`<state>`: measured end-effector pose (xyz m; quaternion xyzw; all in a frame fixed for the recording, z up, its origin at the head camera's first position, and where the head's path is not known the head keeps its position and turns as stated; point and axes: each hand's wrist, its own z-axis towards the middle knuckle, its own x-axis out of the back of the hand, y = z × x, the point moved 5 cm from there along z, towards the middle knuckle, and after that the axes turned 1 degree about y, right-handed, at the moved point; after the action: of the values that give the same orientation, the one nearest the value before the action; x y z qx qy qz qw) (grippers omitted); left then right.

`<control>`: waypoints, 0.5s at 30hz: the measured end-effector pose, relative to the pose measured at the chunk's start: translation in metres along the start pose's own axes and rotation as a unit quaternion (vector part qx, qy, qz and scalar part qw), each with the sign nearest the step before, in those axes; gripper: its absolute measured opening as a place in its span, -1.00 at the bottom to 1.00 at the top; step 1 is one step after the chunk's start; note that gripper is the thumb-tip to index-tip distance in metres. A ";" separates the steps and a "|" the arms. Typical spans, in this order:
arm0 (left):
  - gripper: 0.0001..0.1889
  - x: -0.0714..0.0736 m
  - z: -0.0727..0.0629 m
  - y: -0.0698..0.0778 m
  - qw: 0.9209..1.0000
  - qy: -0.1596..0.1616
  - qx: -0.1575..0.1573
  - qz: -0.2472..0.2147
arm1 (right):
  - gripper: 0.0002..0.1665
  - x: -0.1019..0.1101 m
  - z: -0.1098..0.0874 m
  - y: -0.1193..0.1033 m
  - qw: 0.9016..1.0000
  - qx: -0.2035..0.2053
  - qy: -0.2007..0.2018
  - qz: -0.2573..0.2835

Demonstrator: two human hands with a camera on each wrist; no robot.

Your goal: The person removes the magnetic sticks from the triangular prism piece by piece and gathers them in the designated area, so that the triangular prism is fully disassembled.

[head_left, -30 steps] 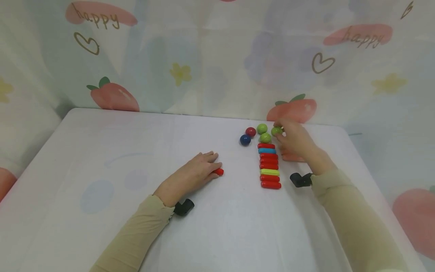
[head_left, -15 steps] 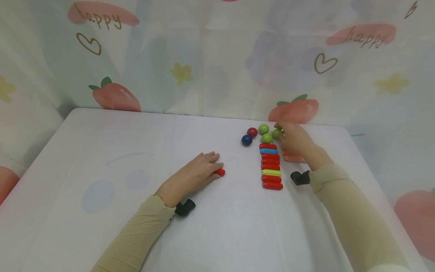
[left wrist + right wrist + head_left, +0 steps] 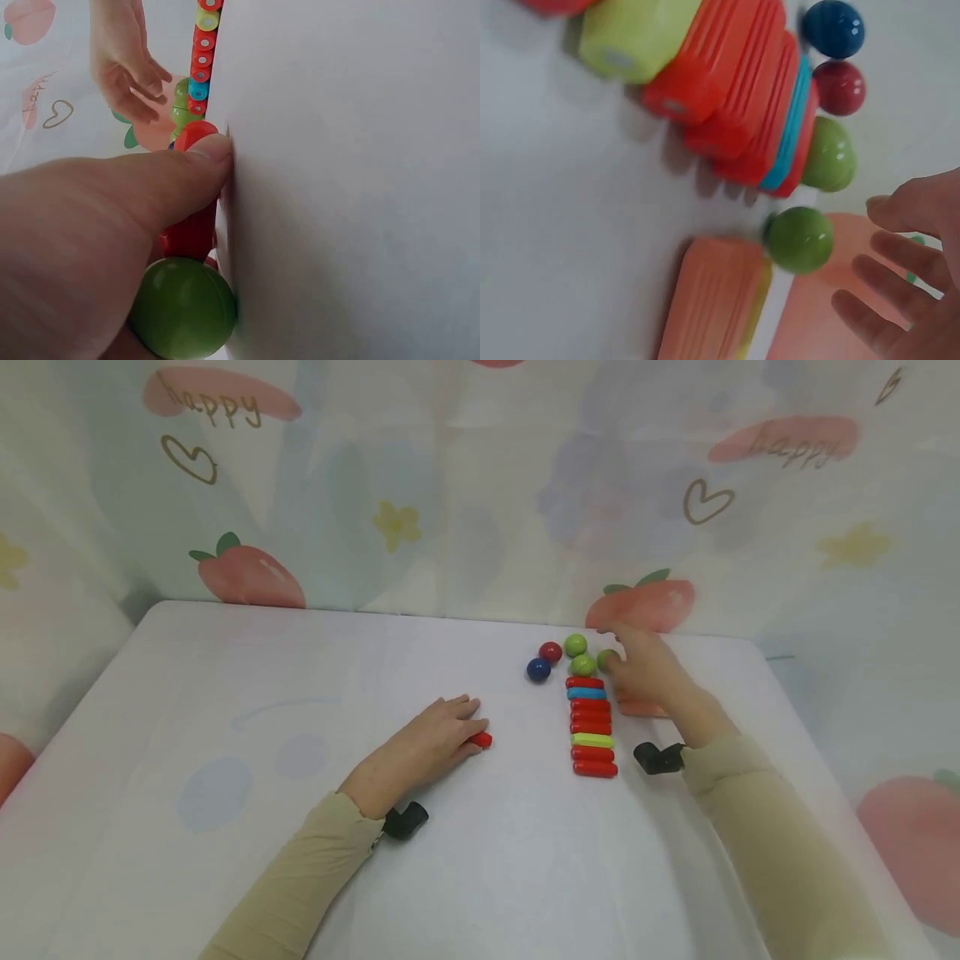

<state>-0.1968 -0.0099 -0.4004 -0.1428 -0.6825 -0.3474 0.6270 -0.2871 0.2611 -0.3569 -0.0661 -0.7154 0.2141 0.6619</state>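
In the head view my left hand (image 3: pixel 423 747) rests on the table left of centre, pinching a red plastic stick (image 3: pixel 481 740). The left wrist view shows the thumb along that red stick (image 3: pixel 187 232), and a green ball (image 3: pixel 184 307) under the palm. My right hand (image 3: pixel 648 672) is at the back right, just beside a green ball (image 3: pixel 606 660). In the right wrist view its fingers are spread and apart from that green ball (image 3: pixel 800 239). Two more green balls (image 3: pixel 575 645), a red ball (image 3: pixel 551 652) and a blue ball (image 3: pixel 538 670) cluster to its left.
A column of ribbed sticks, mostly red with a blue one (image 3: pixel 587 693) and a yellow one (image 3: pixel 592 740), lies in front of the balls. An orange stick (image 3: pixel 643 708) lies partly behind the right hand. A patterned curtain (image 3: pixel 465 485) hangs behind the table's back edge.
The right hand has lowered the green ball slightly toward the column's far end and let go of it, its fingers now spread. The left hand stays in place.
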 end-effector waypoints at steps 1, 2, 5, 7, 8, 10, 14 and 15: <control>-0.60 0.000 0.000 0.000 1.000 0.000 0.000 0.002 | -0.44 0.001 -0.002 -0.002 1.000 0.006 0.012 0.005; -0.60 -0.001 0.000 0.001 1.000 0.001 0.000 0.003 | -0.45 0.003 -0.004 -0.005 1.000 0.011 0.023 0.012; -0.60 -0.001 0.000 0.001 1.000 0.001 -0.001 0.003 | -0.47 0.006 -0.011 -0.016 0.997 0.033 0.063 0.027; -0.59 0.000 0.000 0.001 1.000 -0.002 0.002 -0.002 | -0.48 0.006 -0.016 -0.024 0.995 0.038 0.086 0.042; -0.59 0.001 -0.001 0.001 1.000 -0.003 0.004 -0.008 | -0.50 0.005 -0.018 -0.030 0.993 0.047 0.098 0.049; -0.57 0.003 -0.002 0.000 1.000 -0.007 0.012 -0.020 | -0.53 0.001 -0.024 -0.039 0.988 0.067 0.122 0.063; -0.54 0.004 -0.002 -0.002 0.998 -0.016 0.033 -0.041 | -0.58 -0.011 -0.040 -0.059 0.975 0.122 0.161 0.095; -0.53 0.004 -0.002 -0.002 0.998 -0.019 0.036 -0.045 | -0.57 -0.014 -0.044 -0.064 0.972 0.131 0.164 0.105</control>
<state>-0.1971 -0.0137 -0.3973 -0.0957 -0.7119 -0.3474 0.6027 -0.2306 0.2079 -0.3433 -0.0879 -0.5517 0.3599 0.7473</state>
